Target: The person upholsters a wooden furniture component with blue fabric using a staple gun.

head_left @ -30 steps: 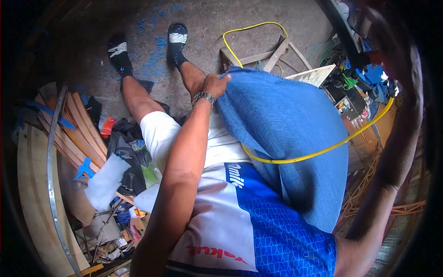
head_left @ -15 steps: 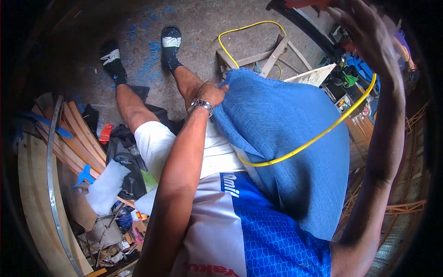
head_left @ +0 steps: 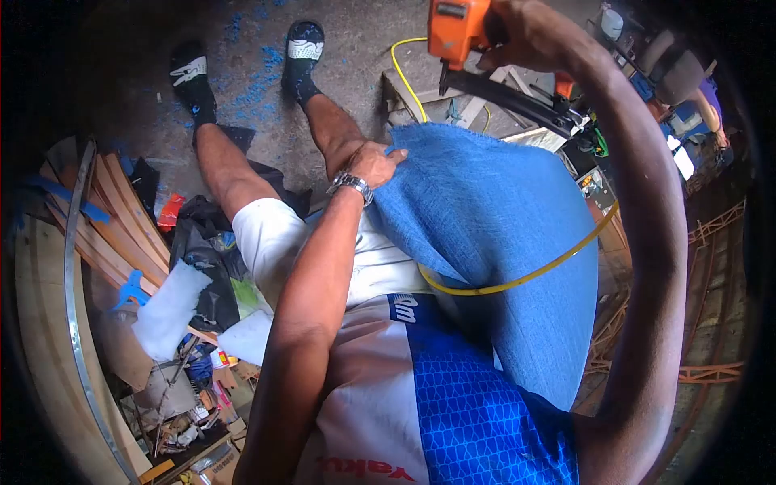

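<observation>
A large piece of blue denim-like fabric (head_left: 493, 202) with a frayed upper edge spreads over my lap and to the right; what lies under it is hidden. My left hand (head_left: 374, 166), with a metal watch at the wrist, is closed on the fabric's upper left corner. Above the fabric, my right hand (head_left: 543, 36) is wrapped round the handle of an orange staple gun (head_left: 457, 32). Its black nose points down toward the frayed edge, apart from the cloth. Across the fabric curves a yellow air hose (head_left: 558, 260).
A wooden frame (head_left: 404, 89) stands on the floor beyond the fabric. At left lie curved wooden strips (head_left: 133, 210), a metal strip (head_left: 74, 315), white padding (head_left: 171, 311) and black plastic (head_left: 202, 267). Another person (head_left: 707, 105) is at the far right.
My right hand has moved left and down, bringing the staple gun into view above the frayed edge. The hose over the fabric has shifted. My left hand keeps its grip on the corner.
</observation>
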Demonstrator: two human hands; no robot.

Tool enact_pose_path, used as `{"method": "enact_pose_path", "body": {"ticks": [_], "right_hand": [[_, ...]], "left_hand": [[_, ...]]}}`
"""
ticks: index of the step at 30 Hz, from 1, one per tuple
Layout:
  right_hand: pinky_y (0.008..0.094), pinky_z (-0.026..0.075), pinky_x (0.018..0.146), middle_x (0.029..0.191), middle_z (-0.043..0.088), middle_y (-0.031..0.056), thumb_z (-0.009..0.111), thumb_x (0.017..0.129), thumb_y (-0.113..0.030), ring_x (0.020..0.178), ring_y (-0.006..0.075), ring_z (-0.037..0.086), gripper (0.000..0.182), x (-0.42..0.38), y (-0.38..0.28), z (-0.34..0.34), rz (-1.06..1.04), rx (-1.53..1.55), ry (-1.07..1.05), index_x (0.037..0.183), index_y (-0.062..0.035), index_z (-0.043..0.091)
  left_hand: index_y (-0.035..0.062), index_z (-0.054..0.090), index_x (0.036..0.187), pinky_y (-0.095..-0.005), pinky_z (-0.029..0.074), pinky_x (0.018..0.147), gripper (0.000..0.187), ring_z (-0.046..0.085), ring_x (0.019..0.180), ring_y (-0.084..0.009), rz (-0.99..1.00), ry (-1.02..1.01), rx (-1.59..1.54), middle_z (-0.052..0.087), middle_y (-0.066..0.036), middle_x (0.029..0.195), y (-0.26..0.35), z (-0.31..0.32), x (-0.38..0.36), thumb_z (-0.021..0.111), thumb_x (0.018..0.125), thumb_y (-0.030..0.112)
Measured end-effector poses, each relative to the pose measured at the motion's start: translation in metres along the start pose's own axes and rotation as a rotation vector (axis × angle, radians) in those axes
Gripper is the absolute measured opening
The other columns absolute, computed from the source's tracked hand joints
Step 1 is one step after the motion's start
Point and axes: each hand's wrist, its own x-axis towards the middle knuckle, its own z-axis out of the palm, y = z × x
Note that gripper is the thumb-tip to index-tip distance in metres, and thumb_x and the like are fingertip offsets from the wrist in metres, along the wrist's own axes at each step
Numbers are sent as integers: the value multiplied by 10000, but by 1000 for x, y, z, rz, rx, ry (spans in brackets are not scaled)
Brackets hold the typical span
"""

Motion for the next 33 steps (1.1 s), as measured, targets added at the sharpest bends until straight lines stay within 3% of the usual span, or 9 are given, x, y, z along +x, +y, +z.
{"method": "enact_pose_path", "body": {"ticks": [1,2,4,5,8,10,15,24,33], "right_hand": [[377,529,716,881,684,162,732,841,-459,836,267,672,585,1,-14,-11,-42,-58,-180,1199,-17,595],[357,525,719,854,701,102,800,754,-291,814,240,672,382,27,-4,18,-146,28,-96,1013,-43,667],[366,534,762,898,723,95,856,678,-289,845,240,693,419,56,-4,41,-291,52,-157,1011,-85,705],[374,537,773,900,727,94,853,677,-295,842,244,698,433,63,-10,49,-213,40,-217,1031,-93,708],[373,550,743,893,727,91,854,675,-311,780,233,694,451,85,-30,77,-133,5,-316,1058,-116,720],[363,555,708,899,725,84,857,679,-324,763,221,688,450,90,-42,84,-137,20,-413,1059,-123,724],[366,569,666,897,719,104,867,690,-399,740,234,682,555,98,-56,98,-220,29,-580,1085,-43,710],[390,573,714,1042,712,128,885,670,-427,846,276,693,633,106,-62,113,-207,-27,-656,1141,-49,694],[375,582,720,1006,713,129,885,668,-433,839,275,692,652,106,-66,122,-269,-80,-688,1145,-34,688]], "left_hand": [[-19,715,989,-477,482,922,569,629,1045,-452,6,-9,39,655,-315,1047,3,-4,0,568,911,525],[-7,716,1009,-468,477,930,583,628,1054,-441,-6,-38,30,661,-303,1057,-5,3,6,565,909,547],[17,718,1048,-449,468,947,612,628,1071,-420,-30,-98,12,672,-279,1078,-22,20,19,560,905,591],[0,715,1033,-432,477,925,618,642,1037,-417,-52,-82,-30,677,-292,1027,-26,25,20,559,913,586],[-6,701,1070,-473,521,853,497,682,947,-383,164,-119,99,692,-263,900,-28,24,14,477,994,430],[20,692,1106,-458,538,799,417,696,891,-340,152,-125,178,693,-220,837,-28,24,11,454,1006,348],[98,686,1120,-423,550,678,299,712,796,-285,404,-117,555,710,-138,793,-42,33,19,456,979,228],[91,705,1004,-436,549,624,253,714,761,-290,474,-79,626,708,-142,772,-44,32,19,482,936,189],[56,709,933,-431,548,614,228,707,718,-305,558,-50,705,692,-133,713,-56,43,27,518,883,169]]}}
